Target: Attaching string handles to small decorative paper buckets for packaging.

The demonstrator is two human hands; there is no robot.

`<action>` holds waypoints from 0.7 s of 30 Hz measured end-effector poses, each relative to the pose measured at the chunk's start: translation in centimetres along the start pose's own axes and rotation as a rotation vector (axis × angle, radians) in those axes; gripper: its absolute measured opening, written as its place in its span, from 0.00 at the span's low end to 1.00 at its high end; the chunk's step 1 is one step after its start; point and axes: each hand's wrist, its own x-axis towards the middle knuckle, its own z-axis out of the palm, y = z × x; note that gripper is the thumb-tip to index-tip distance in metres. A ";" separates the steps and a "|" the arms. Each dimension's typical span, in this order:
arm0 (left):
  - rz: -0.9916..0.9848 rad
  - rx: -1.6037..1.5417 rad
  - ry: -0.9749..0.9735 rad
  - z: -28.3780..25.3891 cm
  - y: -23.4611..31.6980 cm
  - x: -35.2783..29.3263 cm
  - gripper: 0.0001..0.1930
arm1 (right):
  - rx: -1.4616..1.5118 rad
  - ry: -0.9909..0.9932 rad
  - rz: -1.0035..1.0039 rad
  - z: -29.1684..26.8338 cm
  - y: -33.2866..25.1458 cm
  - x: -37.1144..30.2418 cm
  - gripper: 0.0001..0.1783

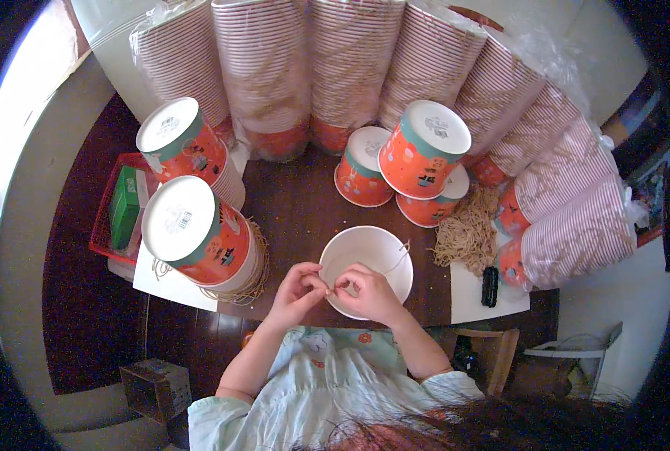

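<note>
We look down on a dark brown table point(282, 203) across the middle of the frame. Tall, plastic-wrapped stacks of paper buckets point(263, 75), their rims making pink-and-white stripes, line the top edge and continue down the right side. At left we see two shorter stacks of upside-down orange-and-teal buckets point(222, 244), with loops of tan cord point(260, 274) lying around the nearer one. Three more upside-down buckets point(419, 174) cluster right of upper centre, one raised on the others. At far left, a red basket point(103, 218) holds a green box point(127, 207). Just below centre, an open white paper bucket point(369, 252) shows us its inside, beside the hands. To its right lies a tangled tan cord bundle point(469, 233). The left hand point(299, 293) and right hand point(366, 292) meet at the bucket's left side, each with thumb and forefinger pinched together, tips almost touching; what they pinch is too small for us to make out. Below the bundle sits a small black object point(490, 287). A short strand of cord point(403, 254) crosses the open bucket's right rim.
</note>
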 end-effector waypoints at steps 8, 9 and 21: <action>-0.100 -0.210 0.010 0.1 0.0 0.2 0.18 | 0.078 0.058 -0.078 -0.7 -1.0 0.4 0.11; -0.105 -0.201 0.019 0.2 0.0 0.2 0.17 | 0.079 0.057 -0.078 -0.7 -1.0 0.4 0.11; -0.083 0.037 0.103 0.5 1.0 0.2 0.14 | 0.116 0.063 -0.120 0.0 -0.4 0.5 0.05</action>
